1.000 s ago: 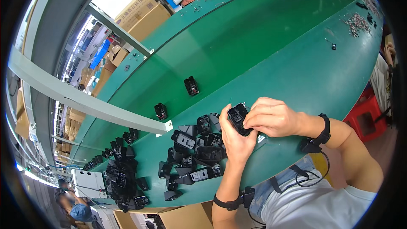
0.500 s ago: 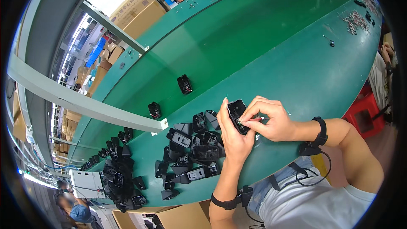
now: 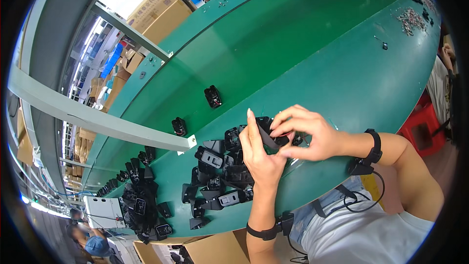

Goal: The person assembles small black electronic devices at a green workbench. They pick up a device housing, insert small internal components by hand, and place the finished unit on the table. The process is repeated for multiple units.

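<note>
My left hand (image 3: 261, 159) is closed around a small black plastic housing (image 3: 267, 139), tilted so that one outer side shows. Over its open side, my right hand (image 3: 310, 137) has its fingers bent and its thumb close to my left palm. What those right fingertips grip is hidden behind them and the housing. Just left of my left hand lies a loose heap of similar black housings (image 3: 238, 176), some with a grey panel.
Two more black housings (image 3: 212, 97) stand on the lighter green strip beyond. A bigger black pile (image 3: 139, 205) sits by a white box (image 3: 102, 211). A grey metal beam (image 3: 122, 126) crosses at left. Small parts (image 3: 411, 22) lie far right, near a red stool (image 3: 422, 124).
The housing in my left hand has tipped, so its inside no longer faces up to view. My right fingers have spread somewhat and shifted around its edge.
</note>
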{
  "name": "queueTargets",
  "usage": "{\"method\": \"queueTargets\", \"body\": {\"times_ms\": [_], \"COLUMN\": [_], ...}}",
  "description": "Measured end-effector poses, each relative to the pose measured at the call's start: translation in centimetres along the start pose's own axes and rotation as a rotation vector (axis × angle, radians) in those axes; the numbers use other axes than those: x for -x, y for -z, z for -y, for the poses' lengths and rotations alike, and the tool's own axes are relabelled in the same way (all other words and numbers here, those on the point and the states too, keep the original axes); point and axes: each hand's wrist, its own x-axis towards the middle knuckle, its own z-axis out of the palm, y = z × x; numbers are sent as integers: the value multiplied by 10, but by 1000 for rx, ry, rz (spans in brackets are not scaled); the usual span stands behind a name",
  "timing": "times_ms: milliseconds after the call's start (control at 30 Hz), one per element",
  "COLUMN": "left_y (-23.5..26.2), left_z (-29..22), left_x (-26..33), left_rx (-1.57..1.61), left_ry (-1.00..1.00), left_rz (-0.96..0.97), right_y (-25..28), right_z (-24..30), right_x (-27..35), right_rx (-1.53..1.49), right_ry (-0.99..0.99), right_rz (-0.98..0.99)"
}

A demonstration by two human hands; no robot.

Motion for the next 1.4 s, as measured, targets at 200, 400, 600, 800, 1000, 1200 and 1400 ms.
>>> {"method": "queueTargets", "body": {"times_ms": [200, 400, 600, 800, 1000, 1200, 1400], "left_y": [-4, -2, -1, -2, -4, -1, 1], "left_z": [12, 13, 15, 14, 9, 13, 9], "left_x": [6, 8, 7, 7, 6, 5, 5], "left_rx": [-75, -100, -192, -239, -395, -368, -324], "left_ry": [5, 3, -31, -45, -52, -85, -74], "left_rz": [70, 95, 40, 18, 22, 46, 37], "right_y": [-3, -4, 1, -5, 2, 7, 7], "right_z": [4, -10, -7, -17, -24, -20, -22], "right_x": [2, 3, 1, 7, 4, -1, 1], "right_rx": [-355, -657, -846, -1049, -1058, -940, -1024], "right_ry": [-421, -520, -695, -831, -895, -895, -882], "right_rz": [-28, 50, 43, -20, -49, 53, 87]}}
